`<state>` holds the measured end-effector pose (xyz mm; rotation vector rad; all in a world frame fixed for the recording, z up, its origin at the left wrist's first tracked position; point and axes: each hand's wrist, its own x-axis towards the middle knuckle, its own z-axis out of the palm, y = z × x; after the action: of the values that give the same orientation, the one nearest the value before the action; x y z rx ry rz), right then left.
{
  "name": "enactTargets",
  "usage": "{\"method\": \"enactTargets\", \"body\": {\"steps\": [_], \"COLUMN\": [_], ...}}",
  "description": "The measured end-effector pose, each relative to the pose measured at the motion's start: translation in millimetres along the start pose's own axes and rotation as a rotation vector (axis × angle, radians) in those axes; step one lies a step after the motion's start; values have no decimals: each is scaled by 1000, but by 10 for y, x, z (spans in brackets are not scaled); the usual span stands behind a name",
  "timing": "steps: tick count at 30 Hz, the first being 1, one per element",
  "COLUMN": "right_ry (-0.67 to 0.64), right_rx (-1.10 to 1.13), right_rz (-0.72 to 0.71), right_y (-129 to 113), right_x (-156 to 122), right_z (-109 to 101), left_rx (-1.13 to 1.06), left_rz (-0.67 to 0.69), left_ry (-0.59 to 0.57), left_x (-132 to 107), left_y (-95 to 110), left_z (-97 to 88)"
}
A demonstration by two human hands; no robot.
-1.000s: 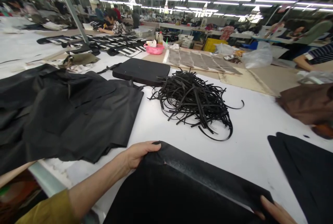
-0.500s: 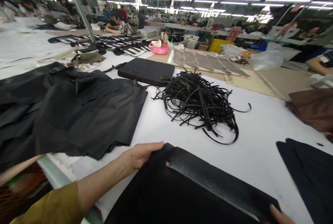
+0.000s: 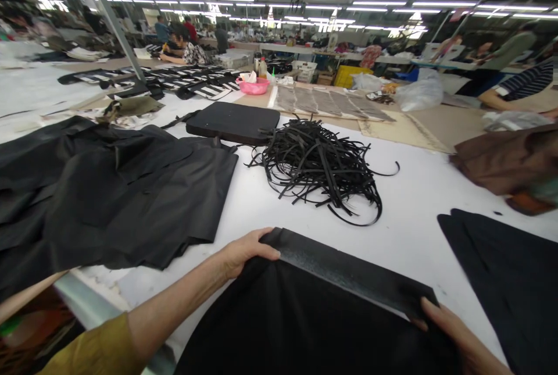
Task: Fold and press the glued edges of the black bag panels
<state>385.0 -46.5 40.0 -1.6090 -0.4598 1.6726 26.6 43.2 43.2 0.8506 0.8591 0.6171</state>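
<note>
A large piece of black sheet material, leather-like or fabric, spans the front of the white table. Along its far edge runs a band with a greyish, shiny strip beside it. My left hand grips the far left corner, its thumb pressed on top near the strip. At the right end of the same band, my right hand pinches the edge between thumb and fingers. The near part of the piece drops out of the frame.
A heap of black strips lies beyond the piece, beside a black padded slab. Black sheets cover the left; more dark pieces lie right. A pink basin stands farther back. Other people work around the hall.
My left thumb has come down onto the band. My right hand has come further into view, still on the right end, and that end sits higher in the picture. The view has turned slightly right.
</note>
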Motion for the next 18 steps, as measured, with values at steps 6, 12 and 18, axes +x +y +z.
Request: {"method": "enactTargets", "body": {"steps": [6,12,18], "right_ry": [-30,-87,-92], "right_rx": [-50,-188,-245], "right_rz": [-93,-129,-173], "right_y": [-146,-90,-119], "right_x": [83,137,124], "right_z": [211,221,229], "left_rx": [675,1245,1530], "left_rz": [167,296,354], "left_ry": [303,572,513], "left_x": [96,20,-138], "left_y": [11,-94,-111], "left_z": [-151,-263,-123]}}
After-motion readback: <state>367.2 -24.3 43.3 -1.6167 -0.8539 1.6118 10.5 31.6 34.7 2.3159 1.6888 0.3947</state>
